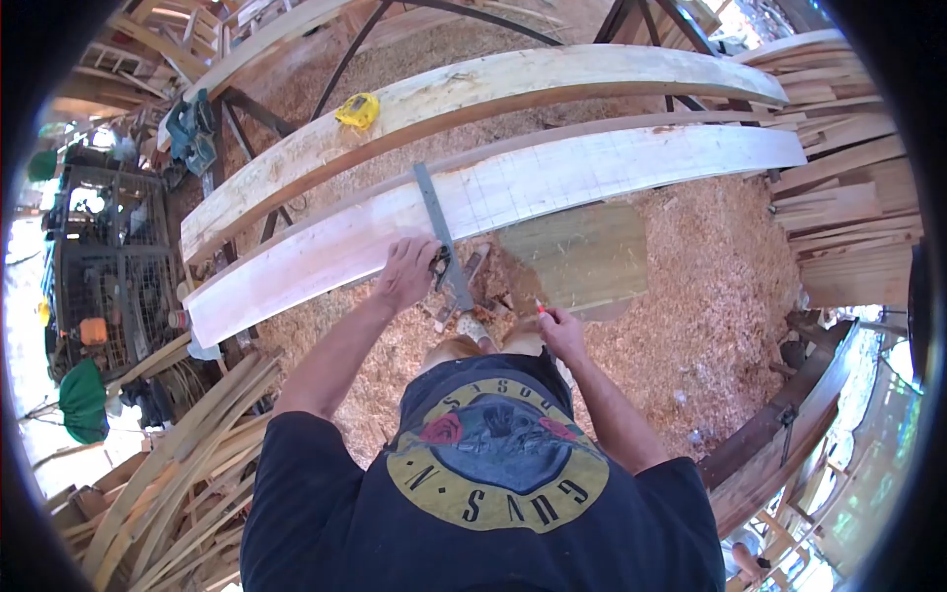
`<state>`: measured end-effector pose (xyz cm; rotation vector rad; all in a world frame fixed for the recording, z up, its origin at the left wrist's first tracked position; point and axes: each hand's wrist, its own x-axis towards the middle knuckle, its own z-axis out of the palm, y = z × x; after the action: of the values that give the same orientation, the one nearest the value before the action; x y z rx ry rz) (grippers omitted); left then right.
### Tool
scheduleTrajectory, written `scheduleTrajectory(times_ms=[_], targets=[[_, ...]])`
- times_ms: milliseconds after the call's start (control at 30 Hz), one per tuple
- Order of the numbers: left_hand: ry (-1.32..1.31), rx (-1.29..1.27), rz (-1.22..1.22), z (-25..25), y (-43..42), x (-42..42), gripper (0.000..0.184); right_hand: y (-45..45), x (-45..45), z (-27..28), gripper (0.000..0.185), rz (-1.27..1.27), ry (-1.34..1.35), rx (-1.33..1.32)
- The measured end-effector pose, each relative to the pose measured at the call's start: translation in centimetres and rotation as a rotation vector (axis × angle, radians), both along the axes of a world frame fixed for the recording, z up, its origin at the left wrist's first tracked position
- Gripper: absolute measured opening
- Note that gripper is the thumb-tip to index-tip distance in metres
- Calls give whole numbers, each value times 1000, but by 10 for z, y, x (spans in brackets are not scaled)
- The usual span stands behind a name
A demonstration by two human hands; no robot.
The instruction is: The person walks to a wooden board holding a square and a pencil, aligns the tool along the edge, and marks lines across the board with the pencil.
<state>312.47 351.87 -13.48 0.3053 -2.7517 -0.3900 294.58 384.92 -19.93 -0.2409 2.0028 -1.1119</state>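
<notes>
My left hand (405,271) is closed on the dark head of a metal combination square (434,212), at the near edge of a pale wooden board (326,247). The square's long blade lies across the board and sticks out past its near edge. Thin pencil-like lines cross the board to the right of the blade. My right hand (562,332) is pinched round a small marker with an orange-red end (540,307), held in front of my body, away from the board. Behind, a yellow tape measure (357,111) rests on a second long wooden beam (493,81).
Wood shavings (705,316) cover the ground, with a greenish flat panel (582,255) on them. Long boards are stacked at the right (853,212) and lower left (182,459). A metal cage (118,247) stands at the left. Part of another person (747,559) shows at the lower right.
</notes>
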Motion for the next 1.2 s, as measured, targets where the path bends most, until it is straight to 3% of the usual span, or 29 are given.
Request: scheduleTrajectory(times_ms=[633, 900, 1200], targets=[[-41, -45, -10, -17, -4, -4, 46, -21, -3, 8, 34, 109, 120, 15], [16, -37, -12, -20, -2, -5, 45, -28, 0, 29, 32, 77, 47, 17], [27, -39, -12, -20, -2, -6, 42, -30, -2, 17, 31, 103, 48, 6]])
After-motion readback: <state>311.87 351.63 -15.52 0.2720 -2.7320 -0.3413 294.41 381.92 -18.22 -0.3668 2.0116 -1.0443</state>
